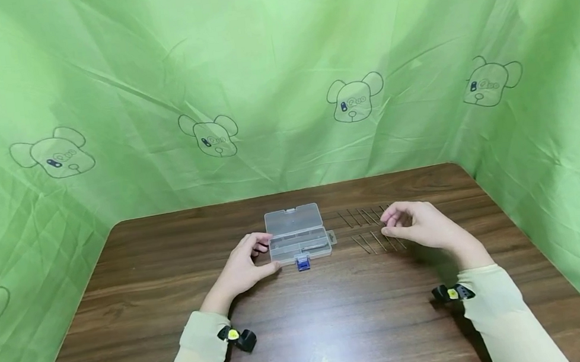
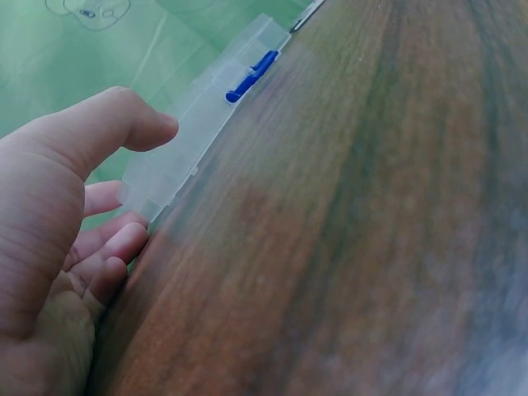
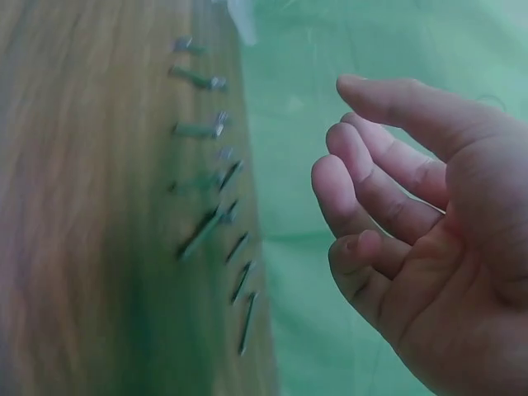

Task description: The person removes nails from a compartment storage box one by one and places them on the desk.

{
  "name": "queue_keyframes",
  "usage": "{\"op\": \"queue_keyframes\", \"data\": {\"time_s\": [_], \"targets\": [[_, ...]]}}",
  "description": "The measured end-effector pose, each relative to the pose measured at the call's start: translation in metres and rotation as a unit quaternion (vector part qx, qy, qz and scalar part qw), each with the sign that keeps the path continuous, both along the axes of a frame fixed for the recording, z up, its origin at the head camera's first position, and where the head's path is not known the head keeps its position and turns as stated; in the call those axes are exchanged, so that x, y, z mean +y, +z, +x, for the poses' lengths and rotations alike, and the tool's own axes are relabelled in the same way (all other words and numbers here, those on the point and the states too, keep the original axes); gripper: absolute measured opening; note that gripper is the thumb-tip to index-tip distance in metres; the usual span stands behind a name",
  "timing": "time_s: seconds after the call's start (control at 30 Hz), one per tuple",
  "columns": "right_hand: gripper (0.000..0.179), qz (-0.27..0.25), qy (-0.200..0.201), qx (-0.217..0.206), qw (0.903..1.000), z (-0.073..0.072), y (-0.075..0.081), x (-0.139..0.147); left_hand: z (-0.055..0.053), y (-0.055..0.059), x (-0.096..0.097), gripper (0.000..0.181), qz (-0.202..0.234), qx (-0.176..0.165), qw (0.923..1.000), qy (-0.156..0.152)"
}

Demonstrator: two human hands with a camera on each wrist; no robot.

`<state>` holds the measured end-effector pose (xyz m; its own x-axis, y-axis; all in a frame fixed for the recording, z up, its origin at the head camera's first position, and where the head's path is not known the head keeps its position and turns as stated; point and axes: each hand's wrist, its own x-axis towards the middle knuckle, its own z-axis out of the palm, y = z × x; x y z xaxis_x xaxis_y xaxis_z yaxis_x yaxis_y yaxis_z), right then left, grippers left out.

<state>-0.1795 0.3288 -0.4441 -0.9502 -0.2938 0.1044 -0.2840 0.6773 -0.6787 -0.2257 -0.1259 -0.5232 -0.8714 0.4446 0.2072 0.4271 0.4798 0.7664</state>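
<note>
A clear plastic box (image 1: 297, 246) lies on the table with its lid (image 1: 291, 221) raised at the back and a blue latch (image 1: 303, 262) at its front. Inside are compartments, and one thin metal rod (image 1: 315, 247) shows in the right part. My left hand (image 1: 243, 267) holds the box's left end, thumb at the front corner and fingers along the side. Over the right end of two rows of thin metal rods (image 1: 377, 241), my right hand (image 1: 418, 225) hovers with fingers loosely bent. Nothing shows between its fingertips in the right wrist view. The rods' exact kind is unclear.
The wooden table (image 1: 307, 328) has a back edge close behind the box and rods. Green cloth (image 1: 279, 86) with printed bear heads hangs behind and at both sides. A clear hanging tab (image 1: 332, 237) sticks out from the box's right side.
</note>
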Motion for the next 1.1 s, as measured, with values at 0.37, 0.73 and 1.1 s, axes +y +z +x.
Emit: {"op": "queue_keyframes", "data": {"time_s": [0.37,0.73,1.1], "targets": [[0.023,-0.012,0.054,-0.008,0.9985,-0.016,0.024,-0.051,-0.001,-0.001,0.001,0.063,-0.005,0.000,1.0000,-0.002],[0.020,-0.045,0.114,-0.008,0.9924,-0.042,0.020,-0.113,-0.001,-0.002,-0.002,0.064,-0.015,-0.006,0.9999,0.003],[0.019,-0.025,0.148,0.019,0.9884,-0.045,-0.010,-0.129,-0.001,-0.001,0.000,0.064,-0.008,0.000,1.0000,0.005]]}}
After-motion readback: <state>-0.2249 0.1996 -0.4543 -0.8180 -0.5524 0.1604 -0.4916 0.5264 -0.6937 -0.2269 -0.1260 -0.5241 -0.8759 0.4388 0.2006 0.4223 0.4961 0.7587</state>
